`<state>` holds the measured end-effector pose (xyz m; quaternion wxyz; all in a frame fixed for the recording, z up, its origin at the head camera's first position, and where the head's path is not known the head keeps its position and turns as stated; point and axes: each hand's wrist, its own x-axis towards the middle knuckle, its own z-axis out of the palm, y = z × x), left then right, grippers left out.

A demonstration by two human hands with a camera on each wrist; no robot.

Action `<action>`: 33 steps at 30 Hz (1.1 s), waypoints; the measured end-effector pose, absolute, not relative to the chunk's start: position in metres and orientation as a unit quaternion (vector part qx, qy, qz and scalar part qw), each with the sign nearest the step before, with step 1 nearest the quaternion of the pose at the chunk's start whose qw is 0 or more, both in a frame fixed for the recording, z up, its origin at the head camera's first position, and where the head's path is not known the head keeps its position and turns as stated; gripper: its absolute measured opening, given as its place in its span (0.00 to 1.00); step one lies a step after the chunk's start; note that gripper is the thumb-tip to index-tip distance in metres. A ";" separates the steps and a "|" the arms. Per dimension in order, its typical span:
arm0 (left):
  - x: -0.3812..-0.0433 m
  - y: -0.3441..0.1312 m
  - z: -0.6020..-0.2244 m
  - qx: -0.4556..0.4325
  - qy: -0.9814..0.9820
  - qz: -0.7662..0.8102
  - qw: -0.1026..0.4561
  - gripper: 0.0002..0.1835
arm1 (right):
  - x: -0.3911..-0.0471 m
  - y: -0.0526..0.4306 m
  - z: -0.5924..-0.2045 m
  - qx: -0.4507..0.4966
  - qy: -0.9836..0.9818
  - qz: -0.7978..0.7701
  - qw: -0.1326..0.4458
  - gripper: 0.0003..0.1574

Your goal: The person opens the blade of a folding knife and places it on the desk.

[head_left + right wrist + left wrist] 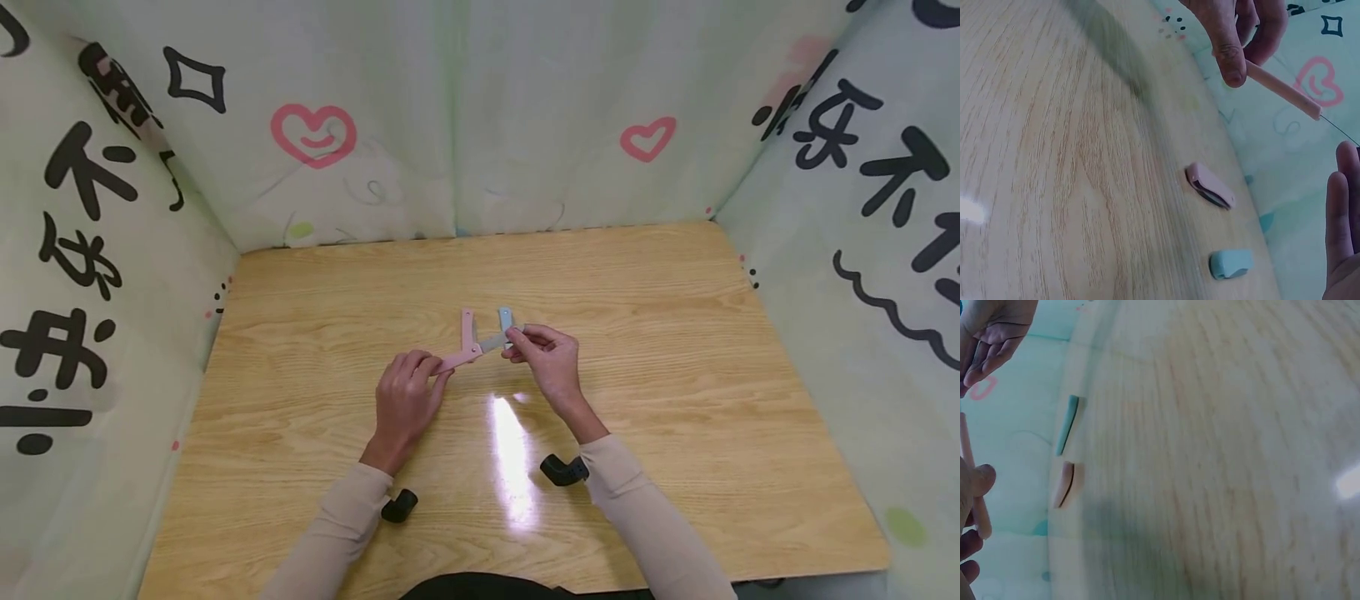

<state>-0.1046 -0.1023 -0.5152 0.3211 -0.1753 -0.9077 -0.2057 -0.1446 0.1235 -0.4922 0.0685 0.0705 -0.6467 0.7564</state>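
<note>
A folding knife with a pink handle (459,360) is held above the table, its grey blade (492,342) swung out. My left hand (407,393) grips the handle between thumb and fingers. At the blade's far end, my right hand (555,360) pinches it with thumb and fingertips. In the right wrist view the blade appears edge-on as a thin line. Beyond the hands, a second pink folding knife (1211,185) lies folded on the table. A light blue folding knife (1231,264) lies beside it, partly behind the blade and right fingertips in the head view.
The wood-grain table (300,317) carries a bright light reflection in front of the hands. Pale printed curtains (405,150) enclose its back and both sides. A black wrist-camera mount (564,471) projects inward from the right sleeve, another (400,506) from the left.
</note>
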 end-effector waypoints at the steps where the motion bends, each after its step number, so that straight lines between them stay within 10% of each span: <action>1: -0.104 -0.102 -0.516 -0.176 -0.906 -0.206 0.327 0.12 | -0.145 0.123 -0.492 0.072 -0.649 0.754 0.071 0.13; 33: -0.143 -0.116 -0.522 0.084 -0.857 -0.499 0.097 0.12 | -0.144 0.141 -0.501 0.008 -0.637 0.769 0.053 0.20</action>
